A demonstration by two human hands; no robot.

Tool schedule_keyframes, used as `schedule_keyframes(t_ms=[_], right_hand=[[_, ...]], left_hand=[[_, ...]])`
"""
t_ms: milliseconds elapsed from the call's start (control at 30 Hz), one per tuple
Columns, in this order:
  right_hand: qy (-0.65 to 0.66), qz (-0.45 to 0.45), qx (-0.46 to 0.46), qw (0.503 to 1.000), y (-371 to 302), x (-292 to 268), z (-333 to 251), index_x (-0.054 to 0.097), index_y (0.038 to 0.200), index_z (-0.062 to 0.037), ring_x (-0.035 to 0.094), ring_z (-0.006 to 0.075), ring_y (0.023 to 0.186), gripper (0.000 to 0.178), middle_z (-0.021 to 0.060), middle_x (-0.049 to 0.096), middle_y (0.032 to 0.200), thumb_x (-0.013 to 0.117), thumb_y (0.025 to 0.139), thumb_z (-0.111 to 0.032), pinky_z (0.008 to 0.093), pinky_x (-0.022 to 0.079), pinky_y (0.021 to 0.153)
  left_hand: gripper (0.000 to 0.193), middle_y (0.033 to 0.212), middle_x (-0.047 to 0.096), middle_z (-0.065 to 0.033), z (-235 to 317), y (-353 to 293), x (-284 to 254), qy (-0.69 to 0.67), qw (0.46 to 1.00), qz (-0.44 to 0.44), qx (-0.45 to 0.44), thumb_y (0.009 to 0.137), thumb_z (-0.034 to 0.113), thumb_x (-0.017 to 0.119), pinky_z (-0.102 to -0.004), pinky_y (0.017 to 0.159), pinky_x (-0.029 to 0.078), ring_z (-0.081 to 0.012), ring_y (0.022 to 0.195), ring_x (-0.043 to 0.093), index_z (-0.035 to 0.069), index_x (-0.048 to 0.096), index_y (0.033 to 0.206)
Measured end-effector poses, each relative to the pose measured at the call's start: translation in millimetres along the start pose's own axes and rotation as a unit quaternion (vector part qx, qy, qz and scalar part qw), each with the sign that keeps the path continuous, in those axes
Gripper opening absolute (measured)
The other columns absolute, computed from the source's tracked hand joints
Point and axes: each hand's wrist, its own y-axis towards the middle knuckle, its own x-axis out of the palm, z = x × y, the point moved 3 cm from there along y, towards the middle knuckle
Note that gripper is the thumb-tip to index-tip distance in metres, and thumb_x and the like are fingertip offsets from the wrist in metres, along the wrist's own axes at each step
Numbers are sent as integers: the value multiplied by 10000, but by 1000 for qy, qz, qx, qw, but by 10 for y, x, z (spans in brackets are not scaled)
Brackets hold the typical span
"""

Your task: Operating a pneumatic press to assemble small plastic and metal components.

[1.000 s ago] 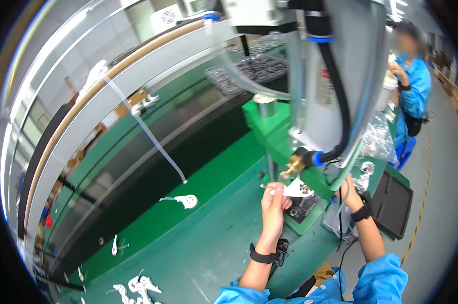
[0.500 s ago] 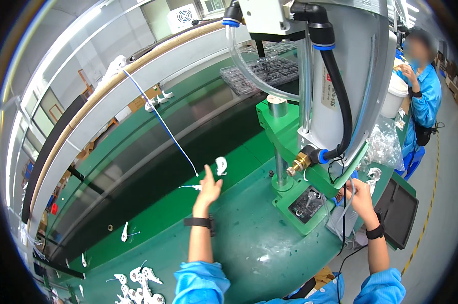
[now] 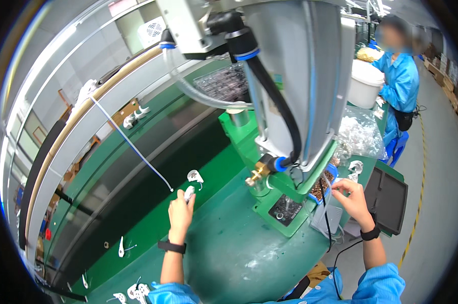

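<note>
My left hand (image 3: 180, 215) reaches over the green bench with thumb and fingers closed on a small white plastic part (image 3: 189, 193). Just beyond it lies another curved white plastic part (image 3: 194, 176). On the right, my right hand (image 3: 354, 202) has its fingertips drawn together beside a blue bin (image 3: 334, 169) of small copper-coloured pieces (image 3: 318, 190). Whatever those fingertips hold is too small to make out. Between my hands stands a green press (image 3: 290, 228) with a large grey cylinder (image 3: 295, 86) above, hiding part of the bin.
White parts with thin wires (image 3: 133, 293) lie at the lower left. A blue-white cord (image 3: 132, 144) hangs from a rail. At right are a clear plastic bag (image 3: 361, 134), a white bucket (image 3: 366, 83), a dark tray (image 3: 386, 200) and a person (image 3: 399, 81) in blue.
My left hand has gone from an outstretched finger to gripping a white part. My right hand has drawn back slightly from the bin. The whole view has shifted, moving the press leftward.
</note>
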Motion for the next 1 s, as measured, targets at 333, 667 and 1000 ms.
schedule_keyframes(t_ms=[333,667,1000], right_hand=[[-9,-29,2,1000,-149,16,-19,634,790,-48,501,125,584,94,42,598,705,627,702,-81,251,359,526],[4,9,17,1000,-288,-150,147,625,796,-11,501,126,574,99,66,592,711,631,702,-41,255,404,553],[20,3,38,999,-288,-109,178,634,785,-12,498,119,592,97,56,596,708,634,692,-40,245,386,545]], left_hand=[[319,723,557,-197,2056,-582,10,-199,922,-105,316,835,231,514,-431,576,439,-359,672,558,-23,437,1012],[324,785,576,-168,2169,-681,-60,-182,934,-75,297,776,264,598,-398,586,453,-325,706,574,-17,506,908],[349,743,591,-179,2099,-637,118,-219,941,-127,225,740,293,627,-423,586,449,-357,682,572,27,519,939]])
